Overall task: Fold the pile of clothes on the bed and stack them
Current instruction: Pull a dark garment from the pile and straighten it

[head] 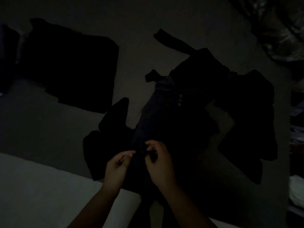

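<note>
Now we pinch near edge of dark garment point(172, 122) with left hand point(117, 167) and right hand point(160, 160), probably finding hem; folded stack point(72, 68) well left of it.

The room is very dim, with only weak light reaching the scene, so colours read as greys and near-blacks. A bed point(139, 17) fills most of the view, covered by a plain pale sheet that looks smooth apart from a few soft creases. Along the near left, a lighter band point(41, 195) of the bed's edge or mattress catches more light than the rest. At the top right corner lies a crumpled patterned blanket point(279, 27), its folds mottled light and dark. Down the right edge, beside the bed, sit blurred pale shapes point(297, 193) too dark to identify. No walls, windows or lamps show clearly.
</note>
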